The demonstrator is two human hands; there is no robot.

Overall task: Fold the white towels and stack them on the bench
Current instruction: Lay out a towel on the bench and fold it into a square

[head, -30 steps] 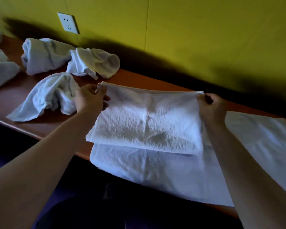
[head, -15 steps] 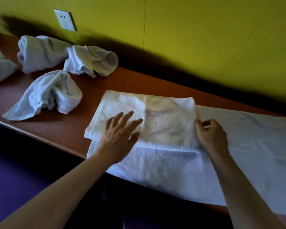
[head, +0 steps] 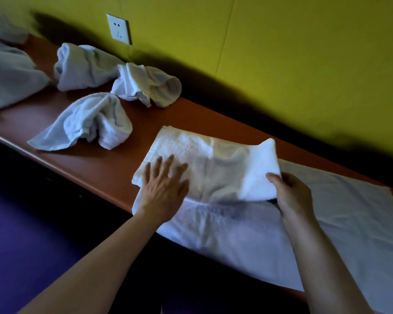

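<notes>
Softly was how this towel [head: 204, 164] wanted handling: thick terry, limp, light enough to lift by one edge, and sure to sag wherever I let go. It lay on the bench [head: 95, 162] directly under my palms, on top of a larger flat cloth [head: 340, 223] that spread away beyond my right wrist and hung over the near edge. My left hand [head: 162, 193] was flat on the towel's left half, fingers straight and spread, pinning it down. My right hand [head: 292, 196] had its fingers curled under the right-hand edge with the thumb on top, pinching that end clear of the cloth. I judged the doubled edge the best place to grip, since a single layer would slip apart. Three crumpled towels [head: 89, 123] waited well beyond my left fingertips, near the wall.
</notes>
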